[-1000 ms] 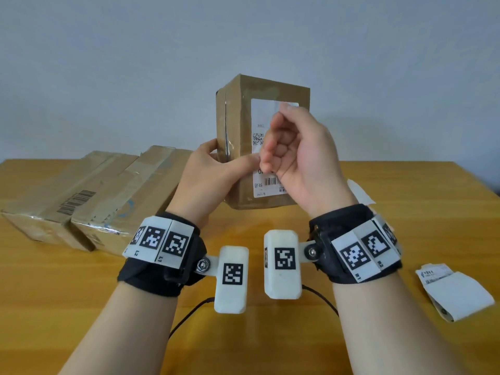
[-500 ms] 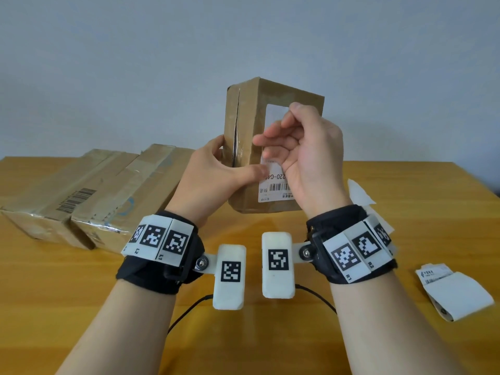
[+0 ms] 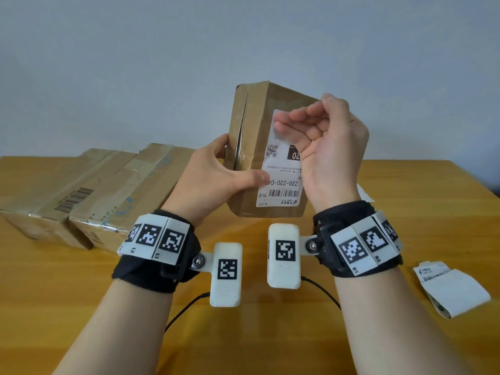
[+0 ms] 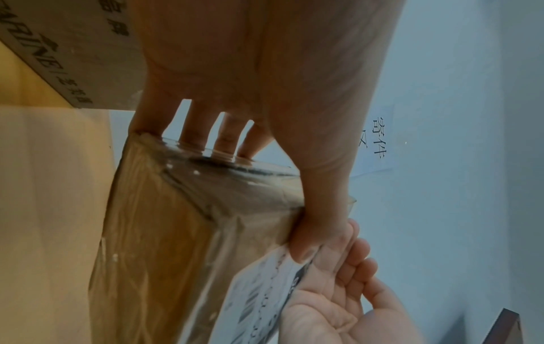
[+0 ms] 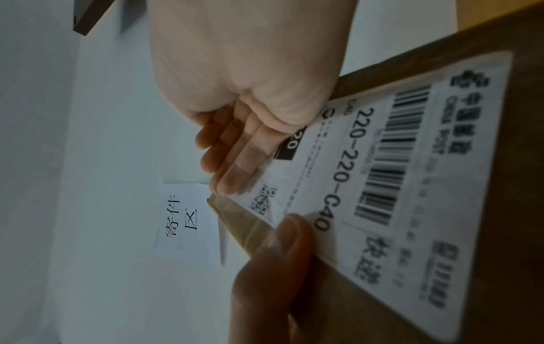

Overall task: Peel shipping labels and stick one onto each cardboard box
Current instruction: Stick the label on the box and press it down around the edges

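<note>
A small brown cardboard box [image 3: 251, 112] is held upright above the table. My left hand [image 3: 216, 171] grips its taped left side, with the thumb lying on the left edge of a white shipping label [image 3: 281, 185] stuck to the front face. My right hand [image 3: 319, 136] lays its fingers flat on the upper part of that label. In the right wrist view the label [image 5: 412, 174] shows a barcode and "220-220-C40", upside down to me, with my right fingers [image 5: 235, 163] pressed on it. In the left wrist view my left fingers [image 4: 206, 135] wrap the far side of the box [image 4: 165, 232].
Two larger taped cardboard boxes [image 3: 54, 196] [image 3: 130, 190] lie side by side at the back left of the wooden table [image 3: 270, 334]. A folded strip of labels or backing paper [image 3: 454, 290] lies at the right. More white paper [image 3: 364, 194] shows behind my right wrist.
The box has shifted right and turned its labelled face more toward me. My right hand has slid up from the label's lower part to its upper part, uncovering the barcode.
</note>
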`<control>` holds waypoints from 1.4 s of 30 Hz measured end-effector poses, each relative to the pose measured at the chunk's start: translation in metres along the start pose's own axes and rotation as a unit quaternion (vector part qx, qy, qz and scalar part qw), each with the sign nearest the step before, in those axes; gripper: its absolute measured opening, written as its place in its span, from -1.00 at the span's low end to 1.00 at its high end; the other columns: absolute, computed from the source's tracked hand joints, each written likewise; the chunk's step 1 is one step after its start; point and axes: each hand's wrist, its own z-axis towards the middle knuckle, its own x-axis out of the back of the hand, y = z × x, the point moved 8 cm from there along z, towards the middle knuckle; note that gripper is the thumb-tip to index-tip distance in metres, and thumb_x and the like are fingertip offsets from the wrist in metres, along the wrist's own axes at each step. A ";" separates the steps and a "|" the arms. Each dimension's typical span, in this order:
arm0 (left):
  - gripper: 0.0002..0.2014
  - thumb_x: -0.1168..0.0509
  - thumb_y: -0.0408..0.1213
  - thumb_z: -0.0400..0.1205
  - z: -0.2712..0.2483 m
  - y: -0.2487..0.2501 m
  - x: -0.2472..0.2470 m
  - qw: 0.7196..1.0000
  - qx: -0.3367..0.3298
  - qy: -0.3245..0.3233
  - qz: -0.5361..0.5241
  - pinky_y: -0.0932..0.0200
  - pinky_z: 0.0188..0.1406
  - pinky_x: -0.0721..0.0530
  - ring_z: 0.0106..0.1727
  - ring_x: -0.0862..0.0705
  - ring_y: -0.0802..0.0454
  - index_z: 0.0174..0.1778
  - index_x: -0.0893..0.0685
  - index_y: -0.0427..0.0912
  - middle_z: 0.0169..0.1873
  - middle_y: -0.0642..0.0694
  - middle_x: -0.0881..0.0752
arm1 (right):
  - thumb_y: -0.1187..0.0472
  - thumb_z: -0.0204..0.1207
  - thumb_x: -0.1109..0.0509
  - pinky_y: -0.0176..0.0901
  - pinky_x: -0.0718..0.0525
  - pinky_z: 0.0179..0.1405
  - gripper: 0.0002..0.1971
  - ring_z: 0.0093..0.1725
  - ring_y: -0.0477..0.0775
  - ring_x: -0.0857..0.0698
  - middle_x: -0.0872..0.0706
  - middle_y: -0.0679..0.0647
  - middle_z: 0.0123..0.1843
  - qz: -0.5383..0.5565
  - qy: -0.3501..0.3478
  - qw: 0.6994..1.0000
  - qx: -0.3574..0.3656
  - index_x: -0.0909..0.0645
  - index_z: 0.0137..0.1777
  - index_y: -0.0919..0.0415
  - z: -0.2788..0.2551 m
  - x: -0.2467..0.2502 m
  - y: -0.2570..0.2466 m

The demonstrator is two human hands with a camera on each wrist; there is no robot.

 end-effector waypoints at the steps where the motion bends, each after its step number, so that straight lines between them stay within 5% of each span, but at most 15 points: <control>1: -0.46 -0.72 -0.08 0.30 0.000 0.001 0.000 1.000 -0.002 -0.003 0.002 -0.21 0.14 -0.88 0.04 -0.91 -0.03 0.21 -0.81 0.07 0.04 0.01 -0.88 | 0.37 0.77 -0.24 0.02 -0.84 -0.28 -0.64 -0.27 0.36 -0.87 -0.73 0.26 -0.43 0.007 0.006 1.000 0.006 -0.59 -0.31 0.37 0.000 0.001 -0.002; 8: -0.54 -0.73 -0.23 0.44 -0.001 0.003 -0.002 1.000 0.008 -0.014 -0.003 -0.01 0.06 -0.91 0.00 -0.91 0.12 0.24 -0.80 0.01 -0.02 0.10 -0.91 | 0.34 0.78 -0.24 0.07 -0.83 -0.18 -0.63 -0.23 0.32 -0.86 -0.70 0.25 -0.40 0.043 0.015 0.999 0.024 -0.57 -0.31 0.35 0.004 0.007 -0.005; 14: -0.54 -0.72 -0.25 0.43 0.000 0.000 -0.003 0.999 0.018 0.020 -0.025 0.02 0.02 -0.91 -0.07 -0.92 0.11 0.24 -0.78 -0.09 -0.11 0.09 -0.92 | 0.30 0.77 -0.19 -0.10 -0.67 -0.47 -0.50 -0.51 0.15 -0.66 -0.53 0.15 -0.53 0.046 -0.028 0.998 -0.012 -0.58 -0.47 0.23 0.001 -0.007 0.005; 21: -0.57 -0.72 -0.26 0.43 0.002 -0.003 0.003 0.998 0.024 0.046 -0.045 0.18 -0.19 -0.80 -0.12 -0.91 0.12 0.16 -0.74 -0.01 -0.21 0.14 -0.90 | 0.26 0.78 -0.21 -0.18 -0.50 -0.55 -0.54 -0.56 0.07 -0.53 -0.45 0.09 -0.55 0.024 -0.090 0.990 -0.108 -0.52 -0.42 0.21 -0.010 -0.026 0.030; 27: -0.55 -0.73 -0.22 0.43 0.001 -0.003 0.011 0.999 0.012 0.036 -0.015 0.17 -0.04 -0.88 -0.08 -0.88 0.22 0.20 -0.76 0.03 -0.18 0.21 -0.89 | 0.33 0.80 -0.20 -0.09 -0.70 -0.45 -0.59 -0.48 0.13 -0.69 -0.55 0.15 -0.51 -0.002 -0.081 0.996 -0.044 -0.56 -0.34 0.30 -0.012 -0.025 0.027; 31: -0.30 -0.73 -0.02 0.24 0.002 -0.004 0.009 0.999 0.004 0.034 -0.001 0.14 0.04 -0.85 -0.02 -0.85 0.26 0.33 -0.75 0.00 -0.03 0.12 -0.85 | 0.36 0.79 -0.21 -0.02 -0.78 -0.36 -0.56 -0.41 0.22 -0.79 -0.64 0.19 -0.49 0.013 -0.048 0.999 0.002 -0.60 -0.39 0.29 -0.008 -0.018 0.018; 35: -0.16 -0.73 0.11 0.16 0.003 -0.007 0.004 1.000 0.006 0.015 0.011 -0.09 0.16 -0.87 0.09 -0.88 0.08 0.40 -0.70 0.01 0.12 0.09 -0.83 | 0.37 0.78 -0.23 0.03 -0.80 -0.31 -0.56 -0.37 0.28 -0.82 -0.65 0.20 -0.49 0.020 -0.007 0.999 0.037 -0.60 -0.39 0.30 -0.003 -0.006 0.007; 42: -0.27 -0.72 0.16 0.15 0.001 -0.007 0.001 0.999 0.001 -0.017 0.034 -0.15 0.24 -0.83 0.19 -0.85 0.02 0.25 -0.67 0.21 0.19 0.11 -0.81 | 0.38 0.78 -0.22 0.08 -0.82 -0.25 -0.57 -0.31 0.34 -0.84 -0.65 0.23 -0.47 0.022 0.043 0.996 0.077 -0.58 -0.39 0.33 0.001 0.007 -0.006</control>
